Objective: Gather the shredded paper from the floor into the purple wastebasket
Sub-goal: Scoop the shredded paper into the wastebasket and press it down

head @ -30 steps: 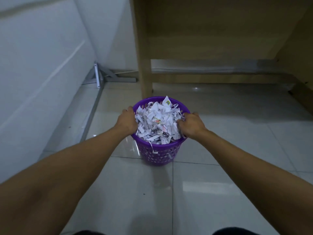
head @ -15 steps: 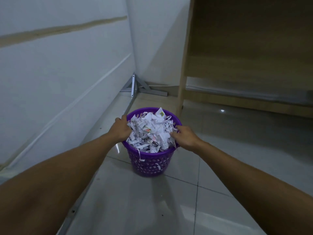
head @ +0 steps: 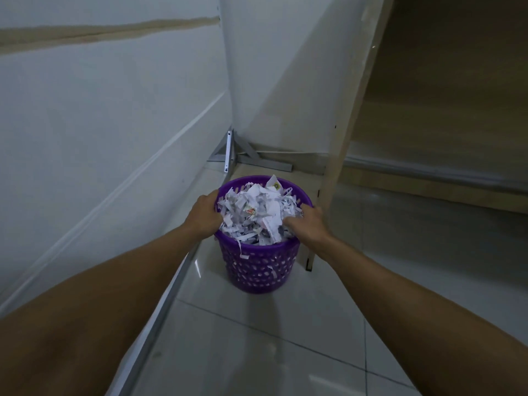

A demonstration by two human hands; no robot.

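A: Two hands are on the wastebasket; report them left to right.

B: Left hand [head: 206, 211] is curled over the left rim of the purple wastebasket [head: 258, 270], fingers wrapped onto the rim edge and touching the shredded paper [head: 257, 215]. Right hand [head: 307, 224] is curled over the right rim, fingers bent down into the paper pile.

A: Location of the wastebasket?

B: Upright on the tiled floor [head: 257, 352], near the floor's far left edge. A white wall panel [head: 100, 138] runs along its left; a wooden furniture leg [head: 340, 167] stands just beside it on the right.

A: Location of the paper?

B: Heaped inside the basket above rim level. One strip hangs over the near rim, down the perforated wall. Paper shows through the side holes.
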